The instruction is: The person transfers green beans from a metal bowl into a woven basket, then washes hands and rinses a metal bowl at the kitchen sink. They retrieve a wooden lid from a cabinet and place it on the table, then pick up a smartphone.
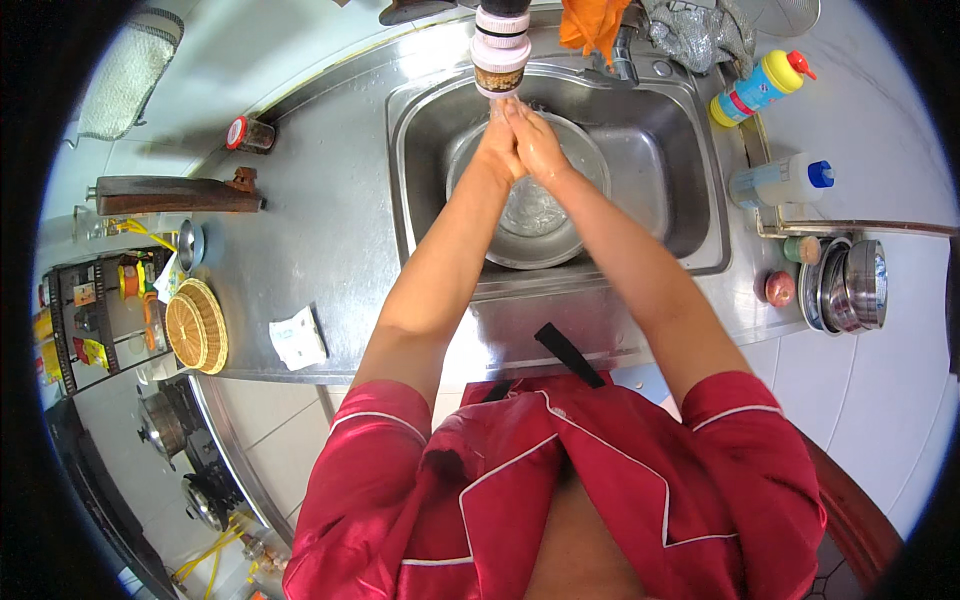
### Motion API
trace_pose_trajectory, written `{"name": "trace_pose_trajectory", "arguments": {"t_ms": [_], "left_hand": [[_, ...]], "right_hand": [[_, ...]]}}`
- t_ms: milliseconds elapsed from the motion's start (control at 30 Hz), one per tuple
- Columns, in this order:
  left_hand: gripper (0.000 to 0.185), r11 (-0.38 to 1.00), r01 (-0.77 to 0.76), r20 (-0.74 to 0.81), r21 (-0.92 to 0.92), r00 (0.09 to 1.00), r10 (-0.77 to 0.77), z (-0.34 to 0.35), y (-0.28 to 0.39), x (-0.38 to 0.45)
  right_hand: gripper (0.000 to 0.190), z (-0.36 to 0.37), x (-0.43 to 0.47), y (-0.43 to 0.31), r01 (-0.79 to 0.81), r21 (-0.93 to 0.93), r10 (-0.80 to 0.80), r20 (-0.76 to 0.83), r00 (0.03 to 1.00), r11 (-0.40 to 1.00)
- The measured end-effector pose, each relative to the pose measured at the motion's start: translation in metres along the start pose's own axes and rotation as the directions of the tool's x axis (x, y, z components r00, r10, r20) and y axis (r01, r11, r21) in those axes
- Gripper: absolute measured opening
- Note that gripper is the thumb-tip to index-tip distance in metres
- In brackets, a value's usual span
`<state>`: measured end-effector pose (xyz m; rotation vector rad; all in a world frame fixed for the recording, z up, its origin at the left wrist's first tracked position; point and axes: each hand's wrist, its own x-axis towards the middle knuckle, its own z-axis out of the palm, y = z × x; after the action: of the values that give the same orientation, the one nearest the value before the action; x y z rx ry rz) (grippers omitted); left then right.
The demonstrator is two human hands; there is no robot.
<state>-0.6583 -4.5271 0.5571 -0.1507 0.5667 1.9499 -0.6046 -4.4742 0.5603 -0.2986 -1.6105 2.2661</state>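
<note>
My left hand [497, 146] and my right hand [538, 141] are pressed against each other over the sink, wet and with fingertips pointing away from me. Just above the fingertips is a pink and clear faucet filter [500, 64] with brownish granules inside. Whether anything lies between the palms is hidden. Below them a round metal basin [536, 259] holding some clear water sits in the stainless steel sink [684, 202].
An orange cloth [592, 22] hangs near the metal faucet [624, 56]. To the right stand a yellow-and-blue bottle [761, 86], a blue-capped bottle [780, 180] and stacked metal bowls [844, 285]. Wicker baskets [196, 326] and a white packet [298, 339] lie on the left counter.
</note>
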Motion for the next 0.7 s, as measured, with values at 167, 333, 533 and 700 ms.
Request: {"name": "trace_pose_trajectory", "arguments": {"t_ms": [167, 333, 533, 700], "left_hand": [[0.036, 0.999, -0.015, 0.093, 0.041, 0.996, 0.011, -0.025, 0.013, -0.01], [0.026, 0.991, -0.128, -0.05, 0.047, 0.99, 0.13, -0.027, 0.018, -0.013], [0.038, 0.971, -0.235, -0.189, -0.041, 0.956, 0.224, 0.01, 0.011, -0.022], [0.059, 0.957, -0.156, 0.217, -0.246, 0.953, 0.211, 0.031, -0.025, -0.036]], "right_hand": [[0.032, 0.02, -0.03, -0.013, -0.178, 0.864, 0.493, -0.09, 0.865, 0.471], [0.029, 0.026, -0.039, -0.01, -0.132, 0.646, 0.253, -0.097, 0.963, 0.752], [0.034, 0.007, 0.004, 0.004, 0.257, -0.637, -0.188, 0.175, 0.966, 0.727], [0.036, 0.033, 0.038, -0.023, 0.011, 0.422, 0.087, -0.212, 0.973, 0.906]]}}
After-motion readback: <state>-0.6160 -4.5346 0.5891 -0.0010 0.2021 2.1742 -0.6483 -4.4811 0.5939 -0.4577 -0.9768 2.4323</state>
